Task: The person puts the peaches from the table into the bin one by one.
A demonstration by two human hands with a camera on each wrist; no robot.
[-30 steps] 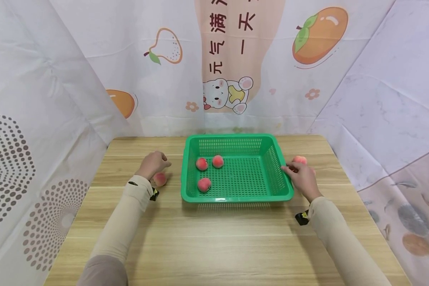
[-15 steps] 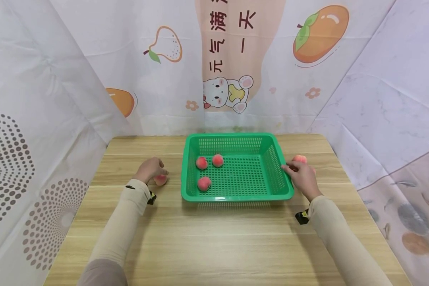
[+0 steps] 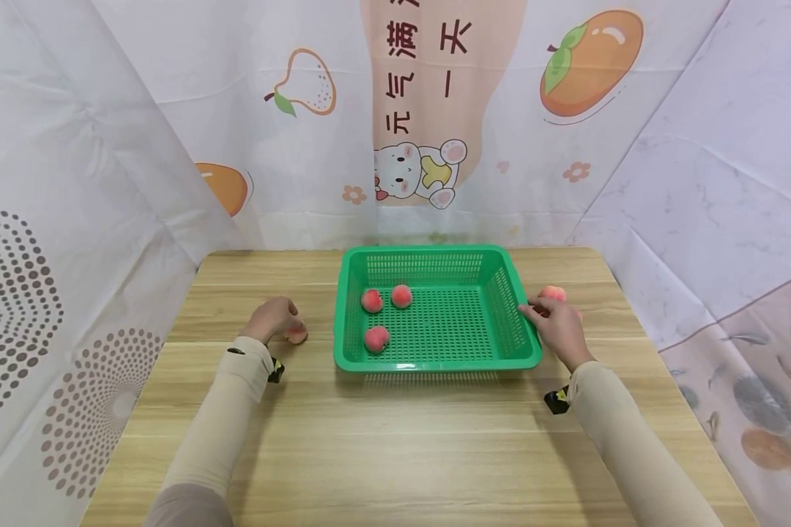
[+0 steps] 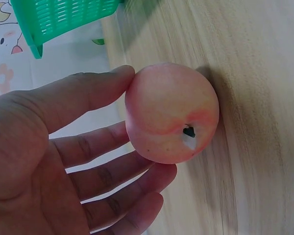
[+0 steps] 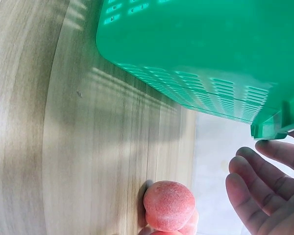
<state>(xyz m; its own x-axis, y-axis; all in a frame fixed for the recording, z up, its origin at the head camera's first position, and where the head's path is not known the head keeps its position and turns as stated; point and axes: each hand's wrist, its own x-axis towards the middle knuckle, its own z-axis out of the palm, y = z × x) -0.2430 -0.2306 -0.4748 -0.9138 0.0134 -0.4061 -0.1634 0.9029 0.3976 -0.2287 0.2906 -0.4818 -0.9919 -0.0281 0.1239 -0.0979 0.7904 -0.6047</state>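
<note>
While resting on the wooden surface point(image 3: 395, 439), peach point(image 4: 171, 112) cupped by left hand point(image 3: 273, 320), thumb above and fingers point(image 4: 112, 176) curled beneath, just left of green basket point(image 3: 435, 362). Right hand point(image 3: 556, 327) loosely open, fingertips touching basket's right rim, gripping nothing. Just beyond right hand, more peaches point(image 5: 169, 205) on surface. Between hands, three peaches point(image 3: 376, 338) inside basket.

Basket point(image 3: 435, 362) mid-table point(image 3: 395, 439), three peaches point(image 3: 376, 339) inside, one peach point(image 3: 296, 334) left

Green perforated plastic basket point(image 3: 435, 359), matt wood-grain table point(image 3: 395, 439), velvety peach point(image 4: 171, 112)
</note>
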